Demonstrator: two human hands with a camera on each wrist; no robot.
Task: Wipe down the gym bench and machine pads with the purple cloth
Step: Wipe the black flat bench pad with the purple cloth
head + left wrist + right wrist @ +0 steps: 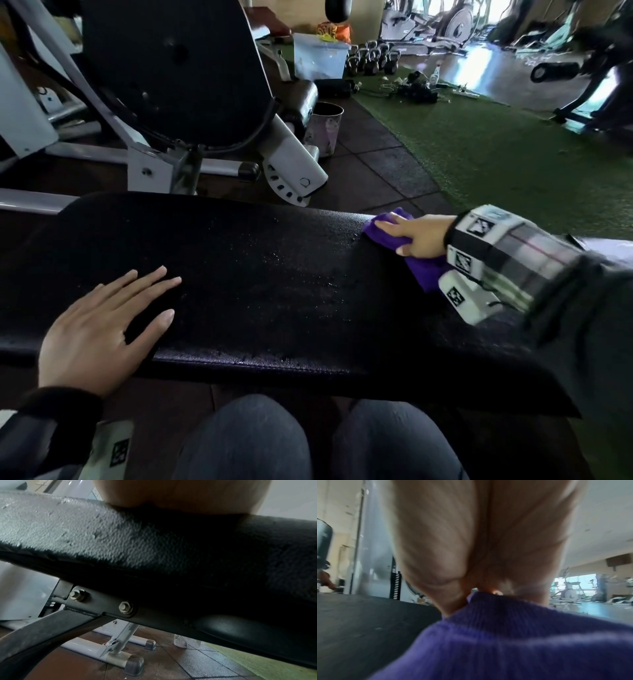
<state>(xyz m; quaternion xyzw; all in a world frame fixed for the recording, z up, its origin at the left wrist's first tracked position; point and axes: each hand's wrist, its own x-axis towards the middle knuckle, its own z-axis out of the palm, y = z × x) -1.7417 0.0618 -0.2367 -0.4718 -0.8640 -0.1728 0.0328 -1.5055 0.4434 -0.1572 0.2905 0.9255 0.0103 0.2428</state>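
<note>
A black padded gym bench runs across the head view, its top speckled with wet droplets. My left hand lies flat on its near left part, fingers straight and spread. My right hand presses the purple cloth onto the bench's far right edge, fingers laid flat on top. In the right wrist view the cloth bunches under my palm. The left wrist view shows the bench's side from below, with the heel of my hand on top.
A black upright machine pad on a white frame stands just behind the bench. A patterned bin, a clear box and kettlebells sit on the floor beyond. Green turf lies to the right.
</note>
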